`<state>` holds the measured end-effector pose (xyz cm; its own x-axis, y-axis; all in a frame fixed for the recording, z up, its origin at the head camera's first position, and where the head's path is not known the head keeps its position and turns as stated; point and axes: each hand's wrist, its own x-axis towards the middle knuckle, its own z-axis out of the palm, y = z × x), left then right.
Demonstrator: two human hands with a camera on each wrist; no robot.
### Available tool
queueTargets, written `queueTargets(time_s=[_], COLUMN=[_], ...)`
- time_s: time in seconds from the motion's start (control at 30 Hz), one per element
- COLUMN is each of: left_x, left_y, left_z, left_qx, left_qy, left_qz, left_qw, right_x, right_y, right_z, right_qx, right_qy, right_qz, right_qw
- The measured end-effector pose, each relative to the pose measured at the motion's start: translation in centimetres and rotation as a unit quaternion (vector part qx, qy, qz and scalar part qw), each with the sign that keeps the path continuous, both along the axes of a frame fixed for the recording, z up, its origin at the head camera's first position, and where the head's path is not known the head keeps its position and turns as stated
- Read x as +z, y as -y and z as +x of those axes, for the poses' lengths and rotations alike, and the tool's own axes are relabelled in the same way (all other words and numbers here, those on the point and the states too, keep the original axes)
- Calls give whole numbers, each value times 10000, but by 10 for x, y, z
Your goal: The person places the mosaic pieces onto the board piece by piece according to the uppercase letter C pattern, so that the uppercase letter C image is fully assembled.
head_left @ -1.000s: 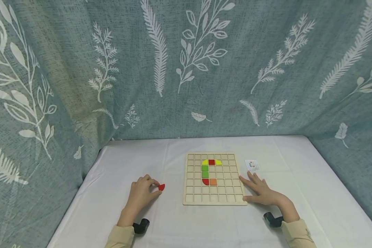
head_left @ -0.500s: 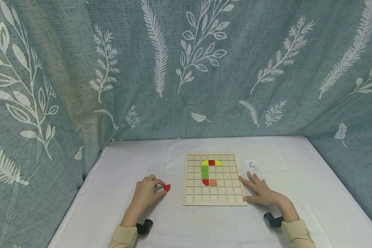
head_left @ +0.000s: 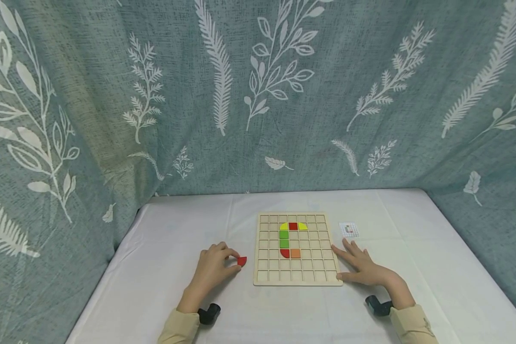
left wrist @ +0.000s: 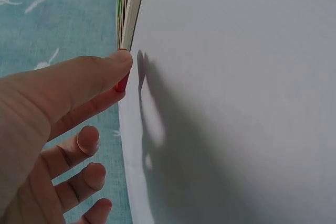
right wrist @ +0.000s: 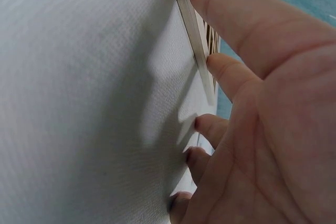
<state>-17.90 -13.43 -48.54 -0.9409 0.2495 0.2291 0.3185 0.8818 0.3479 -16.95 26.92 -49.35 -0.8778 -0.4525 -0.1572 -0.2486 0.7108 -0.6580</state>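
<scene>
Between thumb and index finger, my left hand (head_left: 215, 265) pinches a red quarter-round tile (head_left: 242, 261) just left of the wooden grid board (head_left: 275, 276). In the left wrist view the red tile (left wrist: 123, 81) shows edge-on between the fingertips, with its shadow on the cloth. My right hand (head_left: 363, 265) is spread, its thumb and index finger touching the board's right edge. On the board lie two yellow quarter-round tiles (head_left: 303, 226), a dark red square tile (head_left: 293, 226), two green tiles (head_left: 284, 239), a red quarter-round tile (head_left: 285, 253) and an orange square tile (head_left: 295, 253).
A small printed card (head_left: 349, 230) with a coloured grid pattern lies right of the board, beyond my right hand. White cloth (head_left: 198, 215) covers the table. A blue-green leaf-patterned curtain (head_left: 241, 157) hangs behind and at both sides.
My left hand has moved to the right with the red tile, closer to the board. The right hand and the tiles on the board have stayed put.
</scene>
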Motion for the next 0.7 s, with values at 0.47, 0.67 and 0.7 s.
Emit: queueTargets(time_s=[0.47, 0.67, 0.7], left_x=[-1, 0, 0], left_y=[-20, -29, -30], left_z=[-2, -4, -4], left_qx=[-327, -426, -442], left_qy=[-53, -26, -25], left_qz=[-88, -77, -81], left_qw=[9994, 9991, 9990], right_x=[-2, -1, -1], right_y=[-1, -1, -1], right_z=[-1, -1, -2], right_qx=[43, 60, 55], right_qy=[37, 38, 38], right_qz=[44, 48, 55], right_qw=[10000, 10000, 10000])
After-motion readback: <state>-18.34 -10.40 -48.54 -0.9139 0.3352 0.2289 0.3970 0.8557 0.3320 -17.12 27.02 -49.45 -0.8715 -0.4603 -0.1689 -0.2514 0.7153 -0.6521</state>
